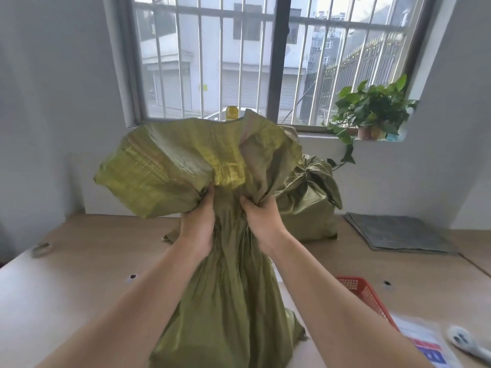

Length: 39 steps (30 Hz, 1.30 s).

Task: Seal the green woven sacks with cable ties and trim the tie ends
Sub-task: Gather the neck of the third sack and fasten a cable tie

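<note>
Green woven sack [228, 282], neck bunched, mouth flared above both hands' grip.

One head-worn view looks forward and down, close over the table [79, 261], facing the window [265, 62].

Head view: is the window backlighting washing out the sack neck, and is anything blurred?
Head view: window bright, yet the sack neck folds under both hands read clearly; wide-angle bends the window frame; the white tool at lower right is soft.

Both arms reach forward, left hand [198, 224] and right hand [261, 219] clenched.
</note>
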Motion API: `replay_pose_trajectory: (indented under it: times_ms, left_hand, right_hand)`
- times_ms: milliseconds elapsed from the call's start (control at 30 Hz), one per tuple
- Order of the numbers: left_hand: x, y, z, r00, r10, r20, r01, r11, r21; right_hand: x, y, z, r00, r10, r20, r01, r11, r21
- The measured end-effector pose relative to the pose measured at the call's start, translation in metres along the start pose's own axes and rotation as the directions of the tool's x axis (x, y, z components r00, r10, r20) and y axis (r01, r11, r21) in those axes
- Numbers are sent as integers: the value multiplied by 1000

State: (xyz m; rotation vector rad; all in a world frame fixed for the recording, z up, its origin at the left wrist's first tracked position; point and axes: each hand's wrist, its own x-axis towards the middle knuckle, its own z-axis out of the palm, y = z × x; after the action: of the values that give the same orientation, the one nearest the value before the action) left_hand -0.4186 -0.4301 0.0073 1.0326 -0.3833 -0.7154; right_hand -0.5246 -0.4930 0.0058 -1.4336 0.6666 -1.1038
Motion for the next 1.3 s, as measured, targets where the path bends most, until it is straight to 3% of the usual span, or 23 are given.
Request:
replay_pose_trajectory:
  times_ms: [133,400,767,1000,1167,1300]
  left_hand:
    - [5,-10,-7,996,50,75,-44,996,-80]
    - [14,-10,-18,954,-58,293,108,981,-158]
    - [29,-4,-29,944,-90,316,123,989,-86]
    - [28,-5,-20,947,-48,316,68,996,-51]
    - [21,-1,-15,916,-207,345,169,976,137]
    - [31,-9,-12,966,-170,195,112,954,277]
  right_hand:
    - [1,5,2,1000,6,-16,-5,998,68]
    - [3,14,5,1000,-13,23,8,981,191]
    - [5,15,4,976,179,126,-195,971,136]
    - [17,20,5,995,82,65,-88,991,104]
    - [17,19,1,996,64,60,-69,994,85]
    - [19,18,1,1000,10,24,-11,999,38]
